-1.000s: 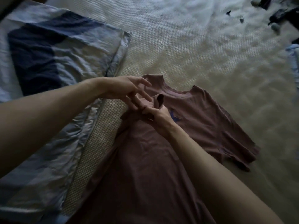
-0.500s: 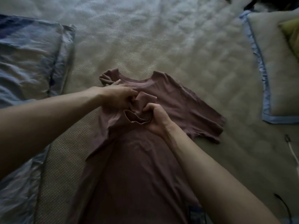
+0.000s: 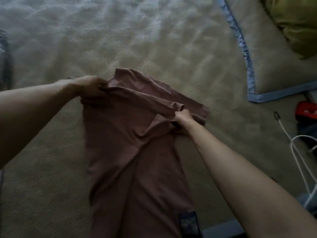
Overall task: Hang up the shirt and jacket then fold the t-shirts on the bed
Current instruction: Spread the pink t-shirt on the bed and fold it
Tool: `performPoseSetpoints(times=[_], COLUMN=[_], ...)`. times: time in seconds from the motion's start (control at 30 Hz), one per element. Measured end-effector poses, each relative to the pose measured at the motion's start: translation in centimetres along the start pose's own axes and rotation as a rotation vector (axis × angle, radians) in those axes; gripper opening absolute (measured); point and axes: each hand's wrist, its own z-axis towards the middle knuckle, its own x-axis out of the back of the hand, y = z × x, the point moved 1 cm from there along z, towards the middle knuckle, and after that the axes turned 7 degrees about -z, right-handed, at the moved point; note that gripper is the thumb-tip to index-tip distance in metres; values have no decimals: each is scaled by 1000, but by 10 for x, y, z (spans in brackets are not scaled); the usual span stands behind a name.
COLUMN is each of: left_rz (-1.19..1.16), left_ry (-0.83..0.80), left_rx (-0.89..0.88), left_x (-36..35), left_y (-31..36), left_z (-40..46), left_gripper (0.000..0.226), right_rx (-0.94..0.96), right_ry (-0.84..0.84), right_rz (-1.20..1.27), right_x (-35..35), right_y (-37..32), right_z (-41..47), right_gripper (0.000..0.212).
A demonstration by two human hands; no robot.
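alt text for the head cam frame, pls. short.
Both hands grip a brownish-pink t-shirt lying on a woven bed mat: left hand at the shoulder, right hand pulling a folded sleeve across. At right lie a blue-trimmed pillow and a white cable.

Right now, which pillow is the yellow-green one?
The yellow-green pillow is the one in the far right corner. It lies against the beige pillow, which has a blue border and is nearer the brown t-shirt.
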Motion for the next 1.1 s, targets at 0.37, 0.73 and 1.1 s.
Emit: performPoseSetpoints(times=[0.37,0.73,1.1], left_rz=[-144,-220,-628], left_ry=[135,143,481], left_rx=[107,63,172], left_x=[43,25,14], left_y=[-7,52,45], left_z=[26,80,89], left_gripper=[25,31,35], right_rx=[-49,-45,16], right_ry=[167,172,-92], right_rz=[415,160,77], right_x=[21,70,95], right_y=[-10,37,47], right_z=[25,45,36], right_gripper=[34,43,28])
